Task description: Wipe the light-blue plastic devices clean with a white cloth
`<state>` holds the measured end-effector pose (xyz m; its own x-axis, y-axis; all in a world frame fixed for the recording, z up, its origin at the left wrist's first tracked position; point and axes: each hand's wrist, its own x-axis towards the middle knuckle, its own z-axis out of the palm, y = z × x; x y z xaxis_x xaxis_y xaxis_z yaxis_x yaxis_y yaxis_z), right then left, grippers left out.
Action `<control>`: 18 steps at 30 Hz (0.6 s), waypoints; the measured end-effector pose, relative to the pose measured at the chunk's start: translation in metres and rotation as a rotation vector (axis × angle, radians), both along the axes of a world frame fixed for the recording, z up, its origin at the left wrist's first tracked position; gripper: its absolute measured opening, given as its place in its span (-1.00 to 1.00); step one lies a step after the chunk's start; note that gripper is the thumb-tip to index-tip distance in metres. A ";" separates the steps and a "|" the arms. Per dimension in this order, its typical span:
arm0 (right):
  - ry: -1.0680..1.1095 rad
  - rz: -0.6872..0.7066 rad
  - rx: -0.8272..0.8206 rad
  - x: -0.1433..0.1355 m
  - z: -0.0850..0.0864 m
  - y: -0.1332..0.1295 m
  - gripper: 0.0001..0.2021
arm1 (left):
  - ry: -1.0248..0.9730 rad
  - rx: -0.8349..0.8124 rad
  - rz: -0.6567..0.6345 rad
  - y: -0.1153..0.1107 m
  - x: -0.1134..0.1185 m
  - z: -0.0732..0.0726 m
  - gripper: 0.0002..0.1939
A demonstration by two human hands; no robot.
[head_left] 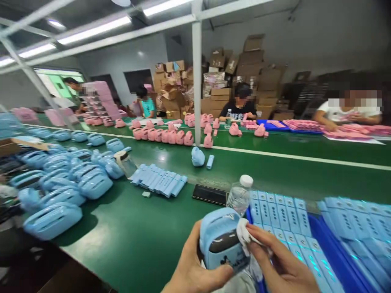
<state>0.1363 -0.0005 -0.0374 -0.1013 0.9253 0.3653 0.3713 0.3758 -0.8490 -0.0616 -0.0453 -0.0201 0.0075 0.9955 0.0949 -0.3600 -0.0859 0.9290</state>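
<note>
My left hand (198, 260) is wrapped round a light blue plastic casing (220, 219), which has a dark oval slot and a printed cartoon mouse on its face. In my right hand (275, 256) a white cloth (244, 236) is pinched, pressed against the right edge of the casing. Behind the casing stands a clear plastic bottle (240, 195) with a white cap, beside a dark phone (209, 195) lying flat. More white cloth or a bag shows below my hands, partly hidden by them.
Many blue casings (51, 219) crowd the left. Flat blue strips (160, 179) lie mid-table; more fill blue trays (330, 248) at right. A blue casing (198, 156) stands near a white post (197, 81). Across the green table (128, 244), several people work among pink casings (165, 136).
</note>
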 end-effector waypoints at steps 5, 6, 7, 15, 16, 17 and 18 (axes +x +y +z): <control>0.072 -0.036 0.072 -0.020 0.004 -0.012 -0.79 | 0.019 0.018 0.093 0.002 0.003 0.005 -0.29; 0.029 0.037 0.191 -0.026 0.006 -0.016 -0.78 | 0.049 0.023 0.120 0.002 0.003 0.004 -0.30; -0.020 0.137 0.316 -0.031 0.007 -0.019 -0.75 | 0.075 0.016 0.133 0.002 0.004 0.003 -0.31; 0.224 -0.104 -0.119 -0.016 0.008 -0.002 -0.72 | 0.215 -0.047 0.352 -0.001 0.005 0.003 -0.27; 0.297 -0.146 -0.232 -0.013 0.009 0.000 -0.63 | 0.211 -0.049 0.337 -0.002 0.005 0.005 -0.25; 0.367 -0.154 -0.306 -0.012 0.010 0.001 -0.56 | 0.203 -0.043 0.315 -0.002 0.005 0.006 -0.24; 0.428 -0.137 -0.344 -0.014 0.011 0.000 -0.52 | 0.190 -0.030 0.295 -0.003 0.005 0.006 -0.24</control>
